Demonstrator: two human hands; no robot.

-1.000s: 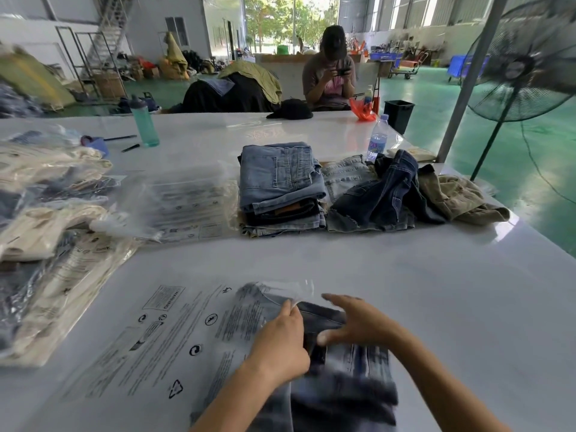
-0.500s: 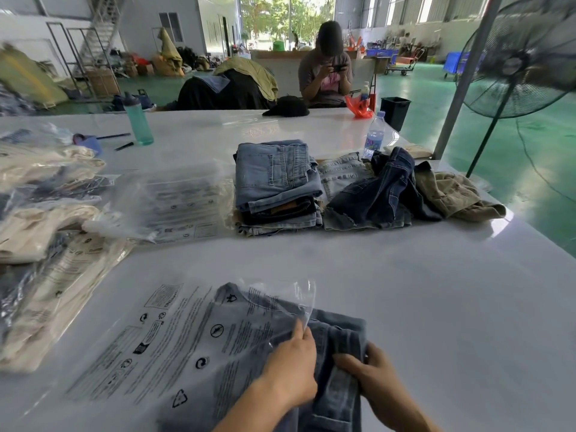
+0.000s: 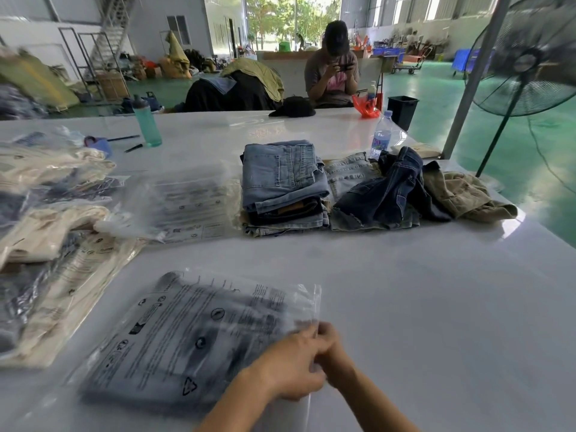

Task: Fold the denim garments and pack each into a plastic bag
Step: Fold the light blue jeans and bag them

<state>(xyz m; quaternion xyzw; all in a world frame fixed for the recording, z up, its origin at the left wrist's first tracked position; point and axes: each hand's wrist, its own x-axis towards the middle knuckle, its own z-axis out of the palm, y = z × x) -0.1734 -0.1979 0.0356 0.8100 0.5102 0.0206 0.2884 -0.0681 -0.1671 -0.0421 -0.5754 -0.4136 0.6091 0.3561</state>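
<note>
— Where is open room found on the worktop [image 3: 420, 307]?
— To the right of the filled plastic bag [image 3: 193, 335], and in the band between it and the stack of folded denim [image 3: 285, 188].
— What is the left side blocked by?
— Packed bags [image 3: 46, 260], heaped along the edge; loose garments [image 3: 405, 191] are spread beside the stack.

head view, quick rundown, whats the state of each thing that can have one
plastic bag: flat, denim inside
left hand: at the bag's open edge
right hand: at the same edge, grip unclear
folded jeans stack: unbagged
dark jeans: crumpled
teal bottle: upright, capped
</note>
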